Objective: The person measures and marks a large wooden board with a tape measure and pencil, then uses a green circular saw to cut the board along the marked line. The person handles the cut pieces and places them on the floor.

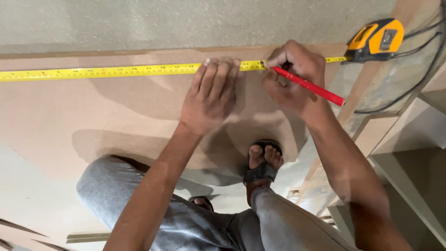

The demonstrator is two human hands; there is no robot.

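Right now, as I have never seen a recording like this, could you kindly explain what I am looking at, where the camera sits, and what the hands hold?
There is no machine here: a person works with two bare hands, and the one picture comes from a camera worn on the head, looking down past the arms to the knees and a sandalled foot. A large brown fibreboard sheet lies flat below. A yellow tape measure blade is stretched along its far edge, running to an orange and black case at the right. The left hand presses its fingers on the tape to pin it down. The right hand grips a red pencil, its tip at the tape beside the left fingers. Black cables trail beside the case.
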